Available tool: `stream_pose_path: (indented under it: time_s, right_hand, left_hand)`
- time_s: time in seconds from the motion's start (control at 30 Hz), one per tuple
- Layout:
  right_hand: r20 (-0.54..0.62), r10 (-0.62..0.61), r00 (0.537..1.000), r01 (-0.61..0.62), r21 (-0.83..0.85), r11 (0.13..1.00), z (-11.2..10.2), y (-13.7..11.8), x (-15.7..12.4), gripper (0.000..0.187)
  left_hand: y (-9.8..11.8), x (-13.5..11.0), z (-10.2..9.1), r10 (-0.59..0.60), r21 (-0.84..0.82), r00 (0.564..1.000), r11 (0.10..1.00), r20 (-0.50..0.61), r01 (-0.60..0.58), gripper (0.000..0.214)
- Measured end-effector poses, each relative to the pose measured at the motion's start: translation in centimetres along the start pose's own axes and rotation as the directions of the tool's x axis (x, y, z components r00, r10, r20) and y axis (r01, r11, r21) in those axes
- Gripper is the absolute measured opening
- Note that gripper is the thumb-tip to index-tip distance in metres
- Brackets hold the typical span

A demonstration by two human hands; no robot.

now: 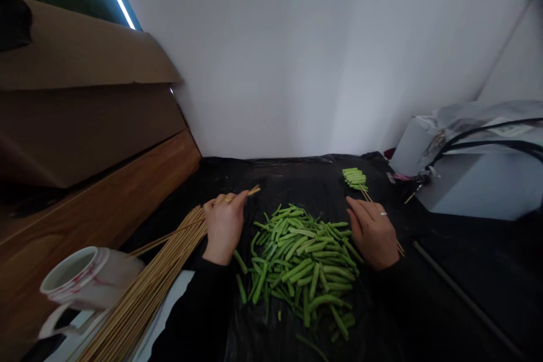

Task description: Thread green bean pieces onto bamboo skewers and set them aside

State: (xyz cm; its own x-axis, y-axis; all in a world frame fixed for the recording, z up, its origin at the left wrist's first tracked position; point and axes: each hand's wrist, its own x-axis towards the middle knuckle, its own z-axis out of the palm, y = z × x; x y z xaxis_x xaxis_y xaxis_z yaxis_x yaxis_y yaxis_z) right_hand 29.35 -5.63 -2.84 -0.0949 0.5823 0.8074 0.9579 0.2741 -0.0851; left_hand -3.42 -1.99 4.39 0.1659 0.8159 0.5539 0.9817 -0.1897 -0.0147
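Observation:
My left hand point(224, 223) is closed around thin bamboo skewers point(253, 190); their tips poke out past the thumb and their shafts run back to the left. At the right, my right hand point(375, 232) lies over the sticks of a skewered row of green beans point(354, 177), fingers together, with stick ends showing on both sides of the hand. Between both hands spreads a pile of cut green beans point(303, 260). Close to my left wrist is a large bundle of bamboo skewers point(153, 277).
A white mug point(106, 271) lies tilted at the lower left, beside the bundle. Black plastic sheeting point(271, 175) covers the work surface up to the white wall point(271, 56). A cardboard box point(85, 119) stands left; a pale box with black cables point(475, 175) stands right.

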Motion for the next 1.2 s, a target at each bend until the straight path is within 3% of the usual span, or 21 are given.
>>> stream_pose_path:
  time_s: [0.07,0.13,0.23,0.37,0.5,0.63,0.77,0.93,1.0,1.07,1.13,1.17,1.2]
  right_hand:
    - [-0.054,-0.057,0.997,0.058,0.026,0.998,-0.8,-1.6,0.3,0.039]
    - [-0.079,-0.131,0.988,0.134,0.036,0.990,-1.7,-3.5,0.6,0.047]
    - [-0.031,-0.277,0.960,0.278,0.021,0.960,-2.8,-5.8,0.8,0.050]
    - [0.050,-0.378,0.924,0.376,0.044,0.926,-3.5,-7.2,0.8,0.041]
    - [0.075,-0.373,0.925,0.372,0.029,0.928,-3.2,-7.2,0.8,0.026]
    - [0.072,-0.316,0.946,0.314,0.026,0.949,-3.2,-6.6,0.8,0.015]
    - [0.070,-0.197,0.978,0.199,-0.013,0.980,-3.6,-6.4,1.3,0.011]
    - [0.178,-0.350,0.920,0.356,0.000,0.934,-3.2,-6.1,1.0,0.026]
    - [0.233,-0.253,0.939,0.269,-0.043,0.962,-2.7,-5.1,0.7,0.028]
    - [0.300,0.004,0.954,0.033,-0.117,0.993,-2.1,-3.6,0.5,0.024]
    - [0.390,0.267,0.881,-0.192,-0.221,0.956,-1.6,-1.7,0.4,0.023]
    - [0.430,0.360,0.828,-0.270,-0.258,0.928,-1.3,-0.8,0.4,0.021]
    - [0.449,0.380,0.809,-0.286,-0.264,0.921,-1.1,0.1,0.2,0.019]
  left_hand:
    - [2.0,-0.4,0.2,0.226,-0.113,0.970,0.965,-0.090,-0.235,0.029]
    - [3.6,-1.0,0.3,0.395,-0.223,0.907,0.880,-0.145,-0.419,0.030]
    - [5.6,-1.8,-0.3,0.551,-0.347,0.820,0.748,-0.152,-0.567,0.029]
    - [7.5,-2.7,-1.7,0.607,-0.455,0.770,0.640,-0.194,-0.619,0.028]
    - [8.0,-2.9,-2.1,0.632,-0.459,0.756,0.627,-0.172,-0.629,0.024]
    - [6.7,-2.4,-1.3,0.592,-0.400,0.796,0.703,-0.128,-0.588,0.031]
    - [5.4,-1.9,-0.6,0.485,-0.390,0.850,0.756,-0.207,-0.526,0.030]
    - [6.3,-2.5,-0.4,0.542,-0.443,0.806,0.678,-0.238,-0.586,0.036]
    - [6.7,-2.7,-0.4,0.427,-0.406,0.841,0.740,-0.332,-0.536,0.043]
    - [6.6,-2.5,-0.2,0.251,-0.393,0.872,0.816,-0.419,-0.424,0.048]
    - [6.3,-2.2,0.2,0.132,-0.431,0.891,0.838,-0.434,-0.335,0.048]
    - [6.1,-2.0,0.5,0.107,-0.458,0.901,0.832,-0.421,-0.313,0.045]
    - [6.0,-1.9,0.8,0.091,-0.485,0.915,0.825,-0.394,-0.290,0.043]
